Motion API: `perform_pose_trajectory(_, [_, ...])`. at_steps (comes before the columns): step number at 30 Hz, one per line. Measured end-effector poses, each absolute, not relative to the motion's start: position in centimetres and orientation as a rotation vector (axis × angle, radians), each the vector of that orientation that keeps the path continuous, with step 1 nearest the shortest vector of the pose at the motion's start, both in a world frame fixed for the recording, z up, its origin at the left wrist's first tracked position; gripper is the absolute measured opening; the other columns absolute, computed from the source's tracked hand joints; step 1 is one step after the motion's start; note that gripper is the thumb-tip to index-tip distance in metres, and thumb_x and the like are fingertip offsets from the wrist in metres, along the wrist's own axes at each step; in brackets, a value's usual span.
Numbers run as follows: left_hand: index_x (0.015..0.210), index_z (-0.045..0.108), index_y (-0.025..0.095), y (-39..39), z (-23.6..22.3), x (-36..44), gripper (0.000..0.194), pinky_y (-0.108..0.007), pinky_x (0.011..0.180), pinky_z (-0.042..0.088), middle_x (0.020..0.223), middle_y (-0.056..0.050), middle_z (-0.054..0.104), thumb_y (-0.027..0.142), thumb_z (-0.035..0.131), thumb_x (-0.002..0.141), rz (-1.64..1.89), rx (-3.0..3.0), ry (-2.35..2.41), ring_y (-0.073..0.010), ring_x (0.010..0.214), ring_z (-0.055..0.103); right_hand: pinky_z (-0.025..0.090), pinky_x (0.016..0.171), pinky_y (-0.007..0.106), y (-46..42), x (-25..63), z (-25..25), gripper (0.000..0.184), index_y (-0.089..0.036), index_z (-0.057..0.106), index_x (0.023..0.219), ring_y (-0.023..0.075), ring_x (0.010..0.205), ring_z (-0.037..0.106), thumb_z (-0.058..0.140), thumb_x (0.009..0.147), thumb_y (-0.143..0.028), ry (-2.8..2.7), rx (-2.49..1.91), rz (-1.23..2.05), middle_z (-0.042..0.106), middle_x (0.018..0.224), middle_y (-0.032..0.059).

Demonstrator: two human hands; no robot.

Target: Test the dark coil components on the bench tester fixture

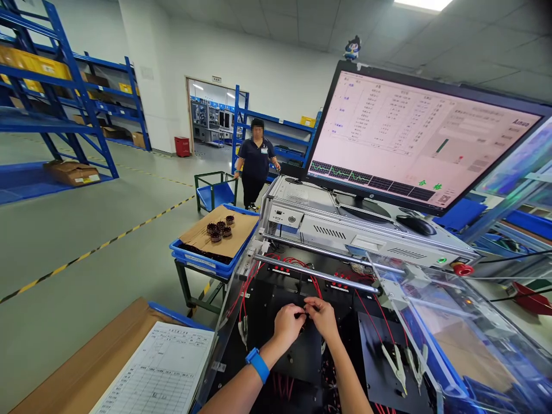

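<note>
My left hand (pixel 288 323), with a blue band on the wrist, and my right hand (pixel 321 317) meet over the black bed of a test fixture (pixel 297 351). Both hands have their fingers curled together, pinching a small dark part between them that I cannot make out. Red wires (pixel 250 282) run from the fixture's clips toward my hands. Several metal clips (pixel 394 362) lie on the black bed to the right. A raised clear cover (pixel 431 310) stands open at the right.
A large monitor (pixel 414 138) with a pink test screen sits on a grey instrument box (pixel 345 227). Left of it a blue tray (pixel 211 253) with cardboard carries several dark coils (pixel 219 229). A paper form (pixel 159 374) lies at lower left. Another person (pixel 256 164) stands by a cart (pixel 213 192).
</note>
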State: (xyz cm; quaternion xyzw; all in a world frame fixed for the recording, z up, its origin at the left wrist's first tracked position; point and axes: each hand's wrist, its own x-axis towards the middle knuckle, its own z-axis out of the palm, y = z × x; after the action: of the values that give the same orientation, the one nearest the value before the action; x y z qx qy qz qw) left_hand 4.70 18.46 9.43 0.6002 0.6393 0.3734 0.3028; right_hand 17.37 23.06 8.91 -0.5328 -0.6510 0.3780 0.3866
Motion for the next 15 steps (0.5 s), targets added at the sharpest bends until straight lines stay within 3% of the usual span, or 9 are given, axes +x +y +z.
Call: perform_pose_trajectory(15, [0.088, 0.066, 0.022, 18.2, 8.57, 4.81, 0.016, -0.024, 0.07, 0.042, 0.086, -0.001, 0.066, 0.019, 0.056, 0.076, 1.087, 1.627, 1.687, -0.0147, 0.079, 0.059, 0.048, 0.06, 0.03, 23.33, 17.66, 9.46, 0.017, -0.019, 0.065, 0.08, 0.0189, 0.062, 0.062, 0.056, 0.067, -0.026, -1.723, -1.31, 0.984, 0.068, 0.068, 0.0023])
